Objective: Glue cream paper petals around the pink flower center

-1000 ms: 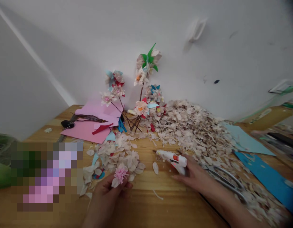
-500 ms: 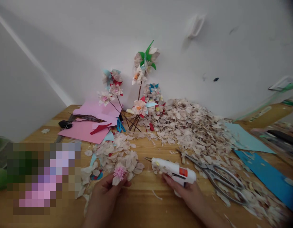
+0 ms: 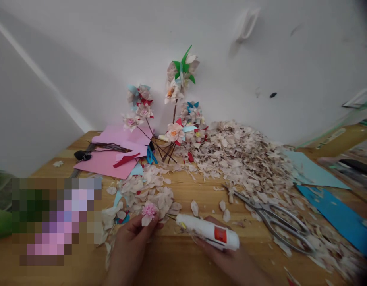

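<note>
So the left hand was near the front edge of the table, fingers pressed together on a little flower with a pink frilly centre and pale petals, held up just off the wood. The right hand was wrapped around a white glue gun with an orange label. The gun lay almost flat across the hand, with its nozzle pointing left at the flower. The tip was right beside the flower, but I honestly couldn't tell if it was touching. Just behind the flower sat a small pile of loose petals, and a few single ones lay on the wood a bit to the right. Scissors were lying open further right, with the blades pointing left and the handles half in the mess. Behind those was a huge heap of scraps, running back to the wall and down the right side. Done flowers on stems stood at the far side against the wall, some with green, blue or red bits. Pink paper lay far left, and there was a pale blue sheet and a darker blue one on the right.
</note>
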Demonstrator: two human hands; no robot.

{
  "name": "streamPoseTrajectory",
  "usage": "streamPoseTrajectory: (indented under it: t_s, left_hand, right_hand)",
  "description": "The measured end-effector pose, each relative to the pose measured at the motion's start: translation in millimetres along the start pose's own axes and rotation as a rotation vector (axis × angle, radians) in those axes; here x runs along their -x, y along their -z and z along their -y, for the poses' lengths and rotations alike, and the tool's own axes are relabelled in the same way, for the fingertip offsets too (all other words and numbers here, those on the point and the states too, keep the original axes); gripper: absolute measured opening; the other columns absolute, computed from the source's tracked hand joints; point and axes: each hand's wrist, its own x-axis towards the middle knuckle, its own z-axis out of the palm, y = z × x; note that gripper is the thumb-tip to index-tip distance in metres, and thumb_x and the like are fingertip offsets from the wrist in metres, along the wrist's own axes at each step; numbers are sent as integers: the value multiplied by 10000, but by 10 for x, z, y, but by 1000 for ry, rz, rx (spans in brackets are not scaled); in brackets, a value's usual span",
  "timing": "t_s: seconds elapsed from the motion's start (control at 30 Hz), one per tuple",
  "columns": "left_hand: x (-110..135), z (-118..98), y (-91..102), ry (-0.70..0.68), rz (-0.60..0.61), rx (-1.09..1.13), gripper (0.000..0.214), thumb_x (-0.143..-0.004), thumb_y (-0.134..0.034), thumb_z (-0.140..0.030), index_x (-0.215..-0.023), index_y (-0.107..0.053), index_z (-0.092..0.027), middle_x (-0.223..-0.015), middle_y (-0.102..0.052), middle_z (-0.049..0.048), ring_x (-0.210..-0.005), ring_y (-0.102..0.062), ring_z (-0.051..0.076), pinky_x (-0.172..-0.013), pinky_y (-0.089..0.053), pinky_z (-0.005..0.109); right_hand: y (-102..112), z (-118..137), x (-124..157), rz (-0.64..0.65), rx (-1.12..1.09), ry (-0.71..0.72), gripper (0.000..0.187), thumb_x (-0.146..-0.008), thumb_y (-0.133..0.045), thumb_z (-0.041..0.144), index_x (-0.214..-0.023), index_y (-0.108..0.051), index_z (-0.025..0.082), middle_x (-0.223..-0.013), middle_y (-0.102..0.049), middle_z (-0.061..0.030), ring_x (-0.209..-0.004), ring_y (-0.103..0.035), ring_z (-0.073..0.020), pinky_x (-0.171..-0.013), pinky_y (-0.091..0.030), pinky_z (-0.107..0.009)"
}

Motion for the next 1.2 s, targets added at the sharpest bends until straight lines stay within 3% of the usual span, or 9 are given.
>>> streamPoseTrajectory:
  t_s: [0.17, 0.4, 0.7, 1.2]
  left_hand:
    - [27, -50, -15, -7, -27, -95, 468, -530, -644, -651, -602, -668, -189, -585, -681, 14, -657, -594, 219, -602, -392, 259]
    - [15, 17, -6, -36, 14, -86, 423, -586, -635, -609, -659, -674, -194, -642, -697, 17, -697, -591, 217, -634, -388, 254]
    - [72, -81, -20, -50, -2, -112, 423, -572, -619, -612, -621, -666, -195, -596, -673, 10, -661, -576, 215, -600, -383, 251]
    - [61, -55, -8, -96, 1, -130, 367, -589, -642, -561, -616, -680, -197, -618, -687, 18, -667, -592, 223, -594, -401, 248]
  right_hand:
    - [-1, 27, -15, 55, -3, -51, 96, -768, -557, 263, -706, -495, 224, -638, -521, 29, -591, -519, -144, -543, -434, -225]
    - [-20, 30, 2, 42, -68, -155, 189, -758, -576, 344, -683, -447, 229, -609, -471, 40, -564, -475, -139, -518, -403, -230]
    - [7, 56, -14, 43, -7, -80, 160, -760, -576, 273, -663, -460, 220, -597, -476, 44, -548, -471, -134, -506, -397, -223]
    - [10, 64, -13, 53, -14, -102, 184, -737, -585, 260, -647, -427, 230, -581, -441, 50, -537, -438, -134, -499, -367, -233]
